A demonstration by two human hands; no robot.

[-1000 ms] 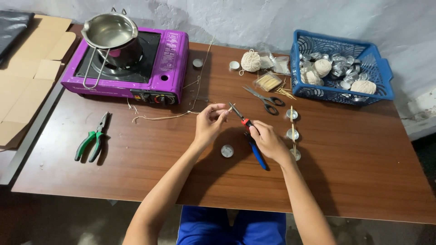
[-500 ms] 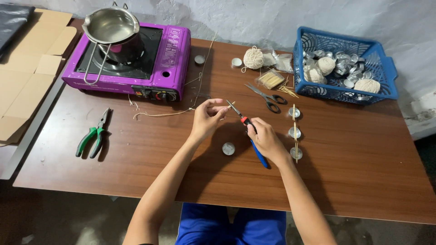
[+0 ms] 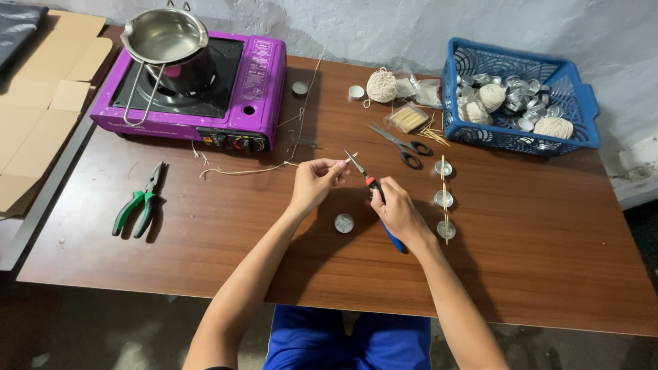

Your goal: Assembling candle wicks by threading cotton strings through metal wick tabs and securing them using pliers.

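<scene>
A brown wood-grain bench (image 3: 534, 240) fills most of the view, its far edge set close to a rough, whitewashed wall (image 3: 411, 27) with patchy grey plaster. To the left of it, flattened brown cardboard (image 3: 41, 103) lies on the floor beside a grey strip (image 3: 48, 192) that runs along the bench's left end, and a dark sheet (image 3: 17, 27) shows in the top left corner. Below the near edge the floor (image 3: 123, 336) is dull grey-brown and shadowed, while soft, even light falls on the bench top with only faint shadows.
</scene>
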